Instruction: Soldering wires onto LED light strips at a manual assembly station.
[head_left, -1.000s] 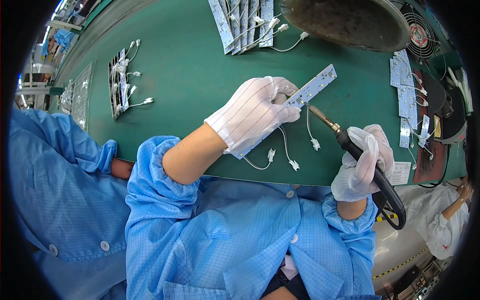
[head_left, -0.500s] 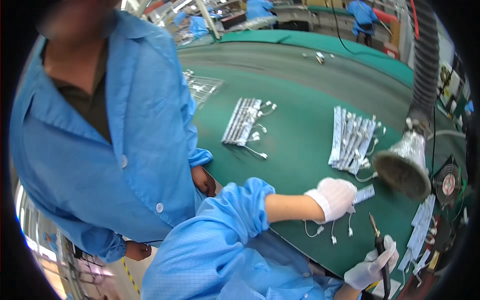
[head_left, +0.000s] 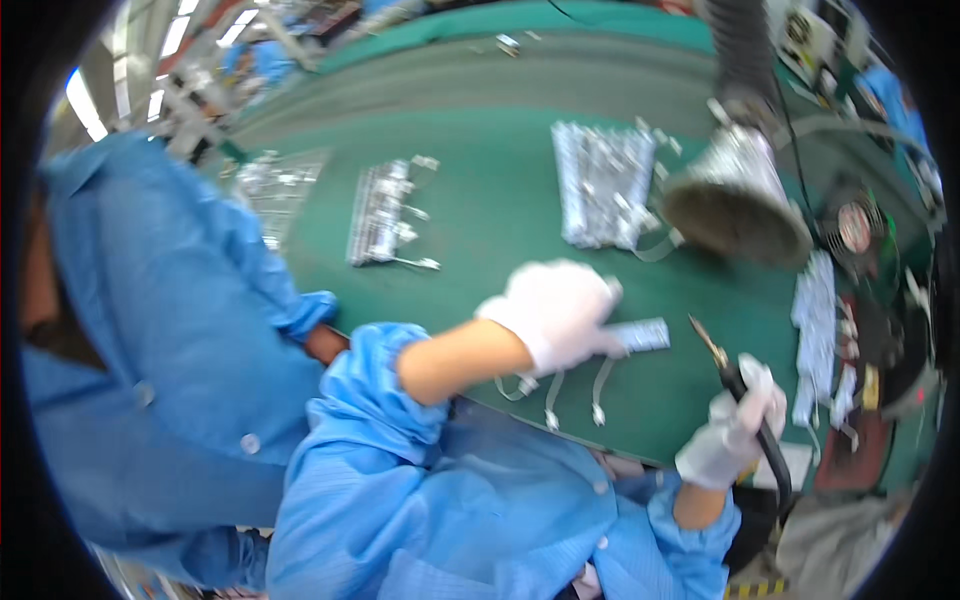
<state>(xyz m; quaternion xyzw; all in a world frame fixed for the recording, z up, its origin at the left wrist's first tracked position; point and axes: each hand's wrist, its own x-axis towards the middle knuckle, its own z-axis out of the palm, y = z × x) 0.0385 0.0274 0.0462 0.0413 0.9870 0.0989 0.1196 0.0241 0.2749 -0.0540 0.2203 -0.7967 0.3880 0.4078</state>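
Note:
My left hand (head_left: 560, 312), in a white glove, is closed over a flat, pale blue strip (head_left: 642, 335) just above the green mat. One end of the strip pokes out from under the fingers; the rest is hidden. Thin white leads (head_left: 599, 388) with small plugs hang below that hand. In my gloved right hand (head_left: 725, 430) is a soldering iron (head_left: 745, 400), gripped by its black handle. Its bare metal tip points up and left, apart from the strip.
Above the strip hangs a fume extractor nozzle (head_left: 740, 200). Bundled strips with plugs lie behind my left hand (head_left: 605, 190) and farther left (head_left: 378, 215). More strips (head_left: 815, 330) lie right, near a small fan (head_left: 855, 226). A person in a blue coat (head_left: 170, 350) stands at left.
The view has swung to the right and downward, so the table and nozzle sit farther left and higher. Both hands keep their holds on the strip and the soldering iron.

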